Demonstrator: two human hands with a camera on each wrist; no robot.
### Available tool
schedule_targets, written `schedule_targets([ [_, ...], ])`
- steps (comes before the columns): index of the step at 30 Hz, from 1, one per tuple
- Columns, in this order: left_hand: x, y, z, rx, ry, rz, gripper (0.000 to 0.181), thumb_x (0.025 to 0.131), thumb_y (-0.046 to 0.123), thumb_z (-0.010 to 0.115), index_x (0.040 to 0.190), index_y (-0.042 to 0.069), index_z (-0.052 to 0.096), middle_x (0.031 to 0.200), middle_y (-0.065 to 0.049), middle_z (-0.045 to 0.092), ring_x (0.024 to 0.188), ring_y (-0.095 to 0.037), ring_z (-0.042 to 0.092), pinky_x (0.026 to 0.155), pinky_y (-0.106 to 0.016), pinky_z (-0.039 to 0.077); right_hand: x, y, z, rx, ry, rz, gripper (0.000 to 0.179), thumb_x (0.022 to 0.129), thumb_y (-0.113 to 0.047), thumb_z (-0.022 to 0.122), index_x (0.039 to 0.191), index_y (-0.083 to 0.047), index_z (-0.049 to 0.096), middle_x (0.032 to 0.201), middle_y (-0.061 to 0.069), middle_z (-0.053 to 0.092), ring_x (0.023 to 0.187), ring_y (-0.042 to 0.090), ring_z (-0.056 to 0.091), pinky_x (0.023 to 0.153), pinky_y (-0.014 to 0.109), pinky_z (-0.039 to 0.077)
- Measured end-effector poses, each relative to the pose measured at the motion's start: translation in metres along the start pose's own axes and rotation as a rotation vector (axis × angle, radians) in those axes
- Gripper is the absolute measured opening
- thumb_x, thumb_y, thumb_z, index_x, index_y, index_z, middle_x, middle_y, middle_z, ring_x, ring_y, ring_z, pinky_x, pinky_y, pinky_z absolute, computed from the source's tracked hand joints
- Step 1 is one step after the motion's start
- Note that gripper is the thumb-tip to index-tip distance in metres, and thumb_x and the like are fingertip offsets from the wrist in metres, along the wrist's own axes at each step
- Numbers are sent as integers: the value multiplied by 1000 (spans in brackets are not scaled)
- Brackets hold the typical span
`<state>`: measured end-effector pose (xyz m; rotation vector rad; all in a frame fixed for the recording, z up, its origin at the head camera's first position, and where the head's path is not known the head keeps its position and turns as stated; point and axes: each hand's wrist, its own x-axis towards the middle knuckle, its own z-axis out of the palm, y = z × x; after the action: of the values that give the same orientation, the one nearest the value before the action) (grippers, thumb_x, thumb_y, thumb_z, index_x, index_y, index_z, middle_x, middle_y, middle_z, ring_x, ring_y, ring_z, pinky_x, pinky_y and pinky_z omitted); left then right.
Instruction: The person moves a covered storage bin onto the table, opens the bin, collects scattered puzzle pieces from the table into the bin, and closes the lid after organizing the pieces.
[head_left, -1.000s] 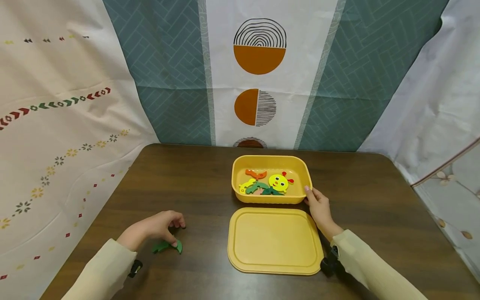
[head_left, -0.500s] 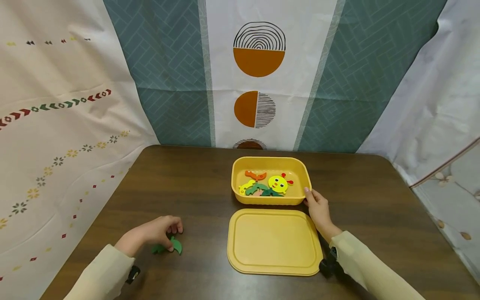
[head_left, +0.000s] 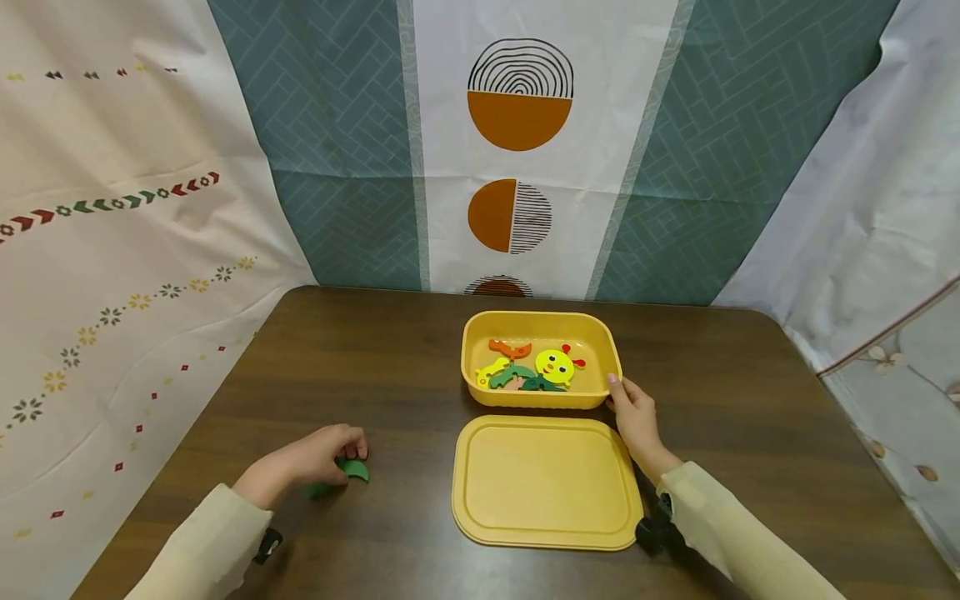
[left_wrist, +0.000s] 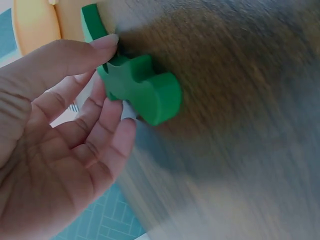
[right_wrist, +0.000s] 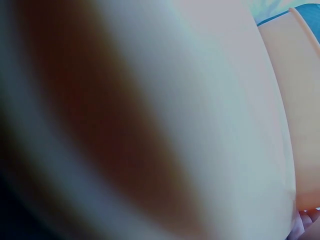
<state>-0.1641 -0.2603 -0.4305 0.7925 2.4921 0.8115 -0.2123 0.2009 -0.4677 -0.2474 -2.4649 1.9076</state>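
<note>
In the head view my left hand (head_left: 311,458) is over the left part of the table, pinching a green puzzle piece (head_left: 357,471). The left wrist view shows this thick, curvy green piece (left_wrist: 145,92) between thumb and fingers, close to the wood; part of it is behind the thumb. My right hand (head_left: 637,423) grips the front right corner of a yellow plastic box (head_left: 540,400), thumb on the rim. Inside the box lie several colourful pieces: a yellow smiling head (head_left: 555,367) with red antennae, an orange piece (head_left: 510,349), and yellow, green and pinkish ones.
A flat yellow lid (head_left: 547,483) lies on the dark wooden table (head_left: 390,367) just in front of the box. Patterned cloths (head_left: 352,167) hang behind the table and at both sides. Mostly a blurred pale surface fills the right wrist view.
My left hand's fingers have closed in on the green piece, which has tilted and shifted slightly away from me. The right hand stays at the box corner.
</note>
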Motion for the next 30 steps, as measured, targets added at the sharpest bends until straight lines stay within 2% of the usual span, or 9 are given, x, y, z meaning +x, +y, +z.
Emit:
schedule_targets([
  [6,10,-3,2,36,70,43,22,68,-3,72,83,8,60,81,2,56,73,-6,48,64,-24,44,-1,1,0,8,9,1,67,100,-45,38,147,1,30,148,23,34,132,35,42,105,40,39],
  [11,17,-2,5,75,106,61,22,68,-2,72,82,9,59,78,3,55,71,-7,46,62,-23,42,-1,2,0,12,15,-3,65,100,-43,39,146,2,31,148,23,36,131,34,43,103,39,39],
  [17,28,4,6,151,156,54,23,70,-2,69,85,11,57,81,3,52,75,-10,45,64,-25,40,0,1,1,19,22,-5,64,100,-42,39,146,3,31,147,23,36,131,34,43,103,38,40],
  [23,45,13,3,198,218,43,22,72,-1,68,88,11,59,85,2,54,79,-13,48,68,-29,45,-1,1,1,23,16,-2,64,101,-42,39,146,2,32,147,23,36,132,34,42,103,38,39],
  [27,58,22,1,235,281,77,20,72,1,69,88,10,62,83,3,54,76,-12,45,67,-28,43,0,3,1,16,13,1,65,100,-44,39,146,1,33,147,22,36,131,34,43,104,39,39],
  [30,69,29,-2,265,332,135,18,72,1,68,87,9,62,81,3,54,74,-12,43,67,-28,41,1,3,1,9,13,8,66,100,-47,38,146,0,32,148,21,36,131,33,43,104,38,39],
])
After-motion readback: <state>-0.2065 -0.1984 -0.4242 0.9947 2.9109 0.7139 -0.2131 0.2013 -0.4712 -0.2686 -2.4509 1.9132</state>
